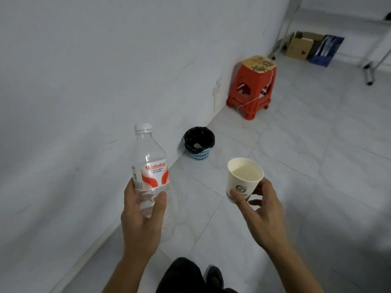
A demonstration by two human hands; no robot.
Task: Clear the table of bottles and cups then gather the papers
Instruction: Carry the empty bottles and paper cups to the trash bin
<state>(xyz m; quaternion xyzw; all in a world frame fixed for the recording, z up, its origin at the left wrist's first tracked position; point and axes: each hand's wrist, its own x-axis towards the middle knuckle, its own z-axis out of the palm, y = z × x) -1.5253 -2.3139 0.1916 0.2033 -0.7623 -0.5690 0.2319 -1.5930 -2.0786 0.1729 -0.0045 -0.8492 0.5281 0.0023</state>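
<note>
A clear, thin-walled plastic water bottle (150, 151) with a white cap and a red-and-white label is held upright, left of and nearer than the small blue lattice waste basket (199, 144) lined with a black bag. It is gripped low, below the label, by the left hand (140, 218), whose thumb and fingers (160, 201) are curled round the body. It looks empty, so it is judged light and likely to dent if squeezed; the stiffer base is the better hold.

Right of and nearer than the basket, a white paper cup (243, 176) with a dark logo is pinched near its base between the thumb and fingers (237, 197) of the right hand (262, 212). It is judged light and easily crushed at the rim.

Only bare floor tile is seen between the hands and the basket. Beyond the basket, along the wall, a red plastic stool (251, 87) stands, and further beyond it a brown cardboard box (300, 46).
</note>
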